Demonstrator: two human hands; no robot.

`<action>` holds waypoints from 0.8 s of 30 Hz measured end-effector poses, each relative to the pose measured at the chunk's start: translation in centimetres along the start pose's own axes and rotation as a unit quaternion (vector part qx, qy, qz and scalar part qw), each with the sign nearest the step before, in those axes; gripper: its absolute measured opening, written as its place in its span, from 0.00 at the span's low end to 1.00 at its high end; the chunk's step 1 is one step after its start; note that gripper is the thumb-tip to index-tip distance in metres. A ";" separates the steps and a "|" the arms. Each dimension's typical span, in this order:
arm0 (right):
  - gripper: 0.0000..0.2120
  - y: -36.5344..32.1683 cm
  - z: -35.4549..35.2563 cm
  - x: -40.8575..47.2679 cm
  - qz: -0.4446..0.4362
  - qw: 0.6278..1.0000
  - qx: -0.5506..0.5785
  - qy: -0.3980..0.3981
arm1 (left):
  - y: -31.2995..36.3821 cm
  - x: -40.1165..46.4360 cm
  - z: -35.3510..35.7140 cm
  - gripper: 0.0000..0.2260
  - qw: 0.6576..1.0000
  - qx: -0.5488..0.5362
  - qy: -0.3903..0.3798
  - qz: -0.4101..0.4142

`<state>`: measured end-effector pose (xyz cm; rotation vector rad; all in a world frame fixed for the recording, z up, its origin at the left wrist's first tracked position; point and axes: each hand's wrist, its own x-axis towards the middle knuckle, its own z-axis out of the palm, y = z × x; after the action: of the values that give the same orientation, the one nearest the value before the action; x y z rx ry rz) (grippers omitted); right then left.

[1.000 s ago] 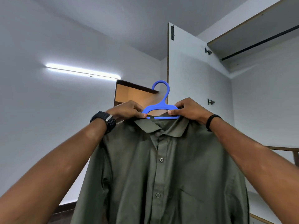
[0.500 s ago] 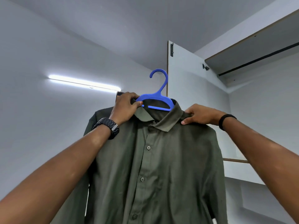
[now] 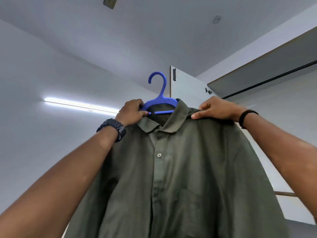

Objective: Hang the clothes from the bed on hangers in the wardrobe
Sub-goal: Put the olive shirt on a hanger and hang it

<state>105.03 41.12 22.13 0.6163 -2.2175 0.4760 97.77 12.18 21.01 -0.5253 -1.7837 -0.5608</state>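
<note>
The shirt (image 3: 180,177) runs off the bottom edge — hem and lower sleeves unseen. The collar and the left hand (image 3: 132,111) hide both ends of the hanger (image 3: 160,100). A dark object (image 3: 110,2) on the ceiling — cropped, unidentifiable.

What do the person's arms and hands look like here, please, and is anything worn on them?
Both forearms are bare, with no sleeves in view. The left hand has a chunky black wristwatch with a link-style band on its wrist. The right hand has a thin plain black band around its wrist. No gloves or rings show on the fingers.
</note>
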 end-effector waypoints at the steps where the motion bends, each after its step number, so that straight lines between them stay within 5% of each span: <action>1: 0.21 0.1 -0.2 -0.1 -0.001 0.999 -0.031 0.015 | 0.2 0.1 0.0 0.12 1.000 -0.003 -0.008 -0.005; 4: 0.04 1.2 -1.3 -1.3 0.080 0.986 0.056 -0.138 | 0.5 0.0 0.3 0.12 1.000 -0.016 -0.017 0.005; 7: 0.12 2.3 -2.5 -2.8 0.131 0.958 0.103 -0.235 | 0.5 -0.3 0.8 0.12 0.999 -0.005 -0.020 0.030; 11: 0.17 3.8 -3.1 -3.3 0.097 0.963 0.239 -0.083 | 1.4 -1.0 2.4 0.14 0.997 -0.049 0.047 0.026; 16: 0.13 5.8 -4.4 -3.9 0.080 0.970 0.226 0.042 | 2.5 -4.1 7.2 0.21 0.991 -0.028 0.116 0.060; 24: 0.09 14.1 -7.0 -9.0 0.162 0.971 0.145 0.101 | 1.8 -7.8 18.4 0.16 0.998 0.023 -0.057 0.000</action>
<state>106.41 58.62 17.71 0.3309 -2.0741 0.9988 87.18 24.32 9.08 -0.5348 -1.9001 -0.4979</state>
